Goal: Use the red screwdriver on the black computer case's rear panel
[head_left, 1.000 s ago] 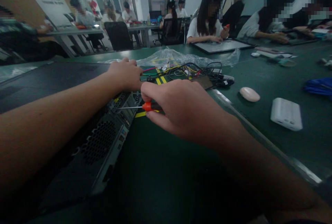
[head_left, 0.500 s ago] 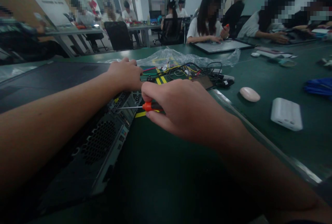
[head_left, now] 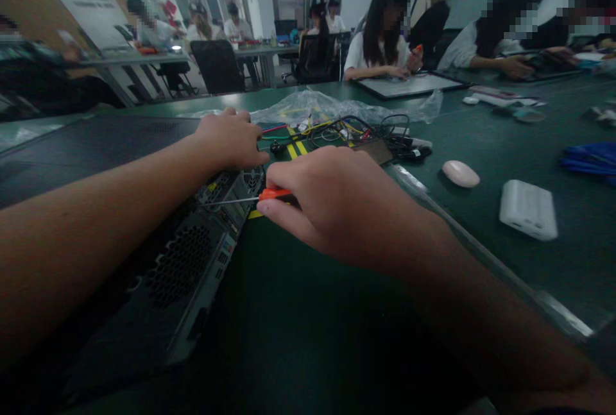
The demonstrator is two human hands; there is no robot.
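Right hand (head_left: 337, 203): I have it closed around the screwdriver (head_left: 269, 194), thumb and forefinger at the orange front of the handle, the rest hidden in the palm. Shaft points left, near level, tip at the rear panel (head_left: 228, 232) of the case (head_left: 129, 139). Whether the tip sits in a screw, I can't tell.

Left hand (head_left: 228, 136): at the far rear corner of the case, back of the hand up, seemingly resting there. Underside hidden; can't say if the fingers grip or only lie on it.

Case lies on the green table (head_left: 298, 312) at my left, rear panel facing right.

Handling, my judgement. Screwdriver: light, stiff, thin metal shaft; handle looks like hard plastic, good to twist at the orange part, slipperier if the fingers sweat. I'd keep off the shaft, bar a light guiding touch near the tip. Case: heavy, rigid, probably sheet metal, not apt to slide under a light push. Best steadied with a flat palm on top or over the corner, as here. Panel edges may be sharp; the honeycomb vent (head_left: 180, 264) and the ports are poor holds and easier to damage.
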